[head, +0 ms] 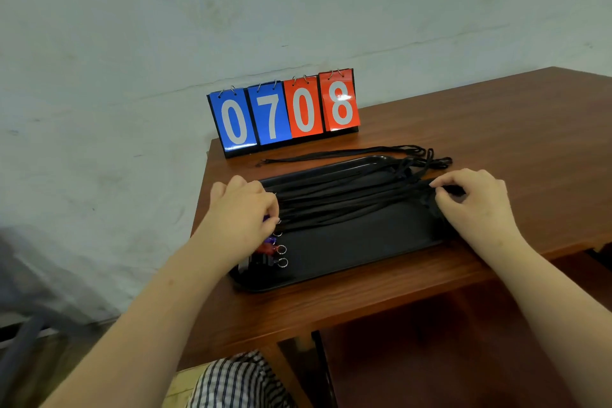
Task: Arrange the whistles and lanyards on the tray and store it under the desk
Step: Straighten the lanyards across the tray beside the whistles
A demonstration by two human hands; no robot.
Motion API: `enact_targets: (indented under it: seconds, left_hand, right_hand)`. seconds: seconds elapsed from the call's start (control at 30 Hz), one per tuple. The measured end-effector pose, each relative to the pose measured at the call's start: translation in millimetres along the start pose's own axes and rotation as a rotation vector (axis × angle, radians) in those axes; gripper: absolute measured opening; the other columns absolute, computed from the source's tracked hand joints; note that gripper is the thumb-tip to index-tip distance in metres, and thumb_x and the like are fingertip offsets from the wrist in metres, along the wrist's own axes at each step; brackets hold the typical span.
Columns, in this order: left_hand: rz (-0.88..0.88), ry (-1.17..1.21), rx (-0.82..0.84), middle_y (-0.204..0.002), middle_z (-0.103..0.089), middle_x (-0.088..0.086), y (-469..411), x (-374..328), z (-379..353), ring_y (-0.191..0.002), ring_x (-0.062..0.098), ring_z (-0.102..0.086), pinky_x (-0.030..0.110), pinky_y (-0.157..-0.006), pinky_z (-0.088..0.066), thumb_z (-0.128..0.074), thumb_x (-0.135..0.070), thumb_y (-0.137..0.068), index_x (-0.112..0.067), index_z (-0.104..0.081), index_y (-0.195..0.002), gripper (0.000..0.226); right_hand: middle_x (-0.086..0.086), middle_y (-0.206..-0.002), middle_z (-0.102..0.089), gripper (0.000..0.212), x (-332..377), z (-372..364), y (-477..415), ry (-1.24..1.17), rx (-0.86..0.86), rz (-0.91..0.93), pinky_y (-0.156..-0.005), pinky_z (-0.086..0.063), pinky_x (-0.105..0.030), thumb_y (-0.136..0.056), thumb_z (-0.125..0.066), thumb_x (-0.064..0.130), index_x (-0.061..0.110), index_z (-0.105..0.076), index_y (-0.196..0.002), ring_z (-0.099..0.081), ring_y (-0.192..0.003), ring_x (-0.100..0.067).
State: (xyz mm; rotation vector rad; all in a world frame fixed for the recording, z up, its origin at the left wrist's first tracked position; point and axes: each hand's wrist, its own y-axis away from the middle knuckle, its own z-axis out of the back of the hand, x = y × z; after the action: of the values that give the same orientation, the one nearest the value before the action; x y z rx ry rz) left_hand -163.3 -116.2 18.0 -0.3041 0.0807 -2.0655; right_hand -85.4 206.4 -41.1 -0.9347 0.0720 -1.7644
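- The arranging step is in hand: the black tray (347, 252) lies on the brown surface (496, 116), just in front of a flip scoreboard (284, 109).
- The lanyards (347, 199) lie bundled lengthwise across the tray; the whistles (265, 250) sit in a row at its left end, split rings (282, 262) pointing inward.
- The left grip (241, 219) curls its fingers onto a blue whistle (266, 218) at the top of that row.
- The right grip (477, 202) pinches the lanyards' far ends at the tray's right rim, seemingly pulling them straight.
- One stray lanyard (331, 154) lies on the surface behind the tray, so arranging looks unfinished.
- Next likely need: release the bundle, fetch that stray, lay it alongside, then lift the tray level by both ends toward the opening under the desk (430, 341).
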Motion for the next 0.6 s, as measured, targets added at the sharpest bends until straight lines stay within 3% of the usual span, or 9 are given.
enact_targets:
  seconds: [0.1, 0.6]
  left_hand:
    - [-0.023, -0.043, 0.029, -0.112, -0.055, -0.013, 2.7, 1.2, 4.7, -0.112, 0.015, -0.041, 0.036, -0.097, -0.032, -0.051, -0.043, -0.098, -0.038, -0.064, -0.106, 0.016]
    - [-0.070, -0.101, 0.131, -0.114, -0.055, -0.011, 1.4, -9.7, 0.8, -0.114, 0.017, -0.038, 0.035, -0.096, -0.032, -0.055, -0.041, -0.096, -0.036, -0.071, -0.106, 0.019]
  right_hand:
    - [0.005, -0.088, -0.065, 0.014, -2.0, -1.1, -1.7, 0.069, -0.033, -0.028, -0.092, -0.030, -0.041, -0.089, -0.062, 0.015, 0.025, -0.071, -0.087, -0.055, -0.099, -0.024]
    - [0.006, -0.096, -0.053, 0.016, -9.7, -4.5, -3.0, 0.105, -0.072, -0.076, -0.091, -0.027, -0.040, -0.088, -0.061, 0.011, 0.023, -0.072, -0.086, -0.049, -0.098, -0.024]
